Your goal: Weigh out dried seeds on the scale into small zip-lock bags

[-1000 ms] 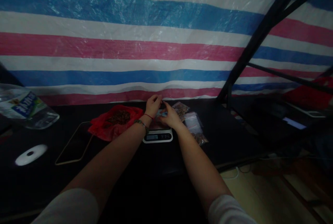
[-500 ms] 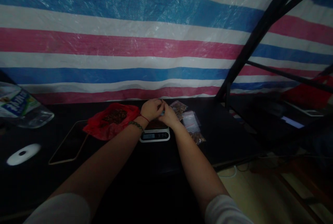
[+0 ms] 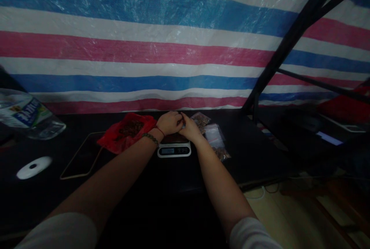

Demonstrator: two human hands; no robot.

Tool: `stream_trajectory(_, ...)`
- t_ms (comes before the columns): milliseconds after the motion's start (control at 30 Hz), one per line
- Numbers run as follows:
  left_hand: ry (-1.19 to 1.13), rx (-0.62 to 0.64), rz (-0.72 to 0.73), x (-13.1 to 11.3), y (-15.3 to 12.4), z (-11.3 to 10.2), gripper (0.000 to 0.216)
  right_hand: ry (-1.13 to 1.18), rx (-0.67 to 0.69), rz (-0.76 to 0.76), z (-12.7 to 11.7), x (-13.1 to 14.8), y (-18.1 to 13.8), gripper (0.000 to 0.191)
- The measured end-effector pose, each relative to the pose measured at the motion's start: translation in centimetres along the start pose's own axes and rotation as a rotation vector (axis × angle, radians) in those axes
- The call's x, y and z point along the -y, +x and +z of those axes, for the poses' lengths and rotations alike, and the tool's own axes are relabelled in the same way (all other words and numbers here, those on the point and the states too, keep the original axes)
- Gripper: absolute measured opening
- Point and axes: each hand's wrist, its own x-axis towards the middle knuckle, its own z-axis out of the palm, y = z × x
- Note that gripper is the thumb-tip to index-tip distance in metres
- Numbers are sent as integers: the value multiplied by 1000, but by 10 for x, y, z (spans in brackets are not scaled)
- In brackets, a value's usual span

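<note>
My left hand and my right hand meet above a small digital scale. The fingers of both are bent together in a pinch. Between them shows a small greyish bit that I cannot make out, partly hidden by the fingers. Under the hands, the brown top of the scale is partly covered. Left of my left wrist lies a red plastic bag, spread open around a heap of small brown pieces. Close by my right hand are small clear bags with brown contents and a flat, whitish clear bag.
A phone, a white oval device and a clear plastic bottle lie to the left. Behind the dark table hangs a striped plastic sheet. A black metal frame rises at the right.
My view has turned slightly left, so the things on the table appear a little further right. Both hands stay together over the scale, with the fingers shifted slightly.
</note>
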Motion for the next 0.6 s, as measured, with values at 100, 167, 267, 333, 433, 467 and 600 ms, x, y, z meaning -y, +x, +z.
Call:
stream_trajectory(100, 4, 0, -1, 2, -1, 1, 22, 3, 12, -1, -2, 3, -1, 80)
stream_trajectory(167, 10, -1, 3, 3, -2, 2, 23, 13, 14, 9, -4, 4, -2, 78)
stream_trajectory(267, 24, 1, 4, 4, -1, 2, 24, 33, 17, 18, -5, 6, -3, 76)
stream_trajectory(333, 30, 3, 0, 4, -2, 3, 25, 33, 11, 10, -5, 6, -3, 76)
stream_trajectory(433, 40, 26, 10, 4, -2, 2, 28, 12, 7, -18, -5, 6, -3, 76)
stream_trajectory(467, 45, 38, 17, 4, -2, 2, 30, 4, 9, -22, -5, 6, -3, 76)
stream_trajectory(600, 59, 86, 51, 4, -3, 0, 36, -17, 13, -8, -4, 6, -3, 76)
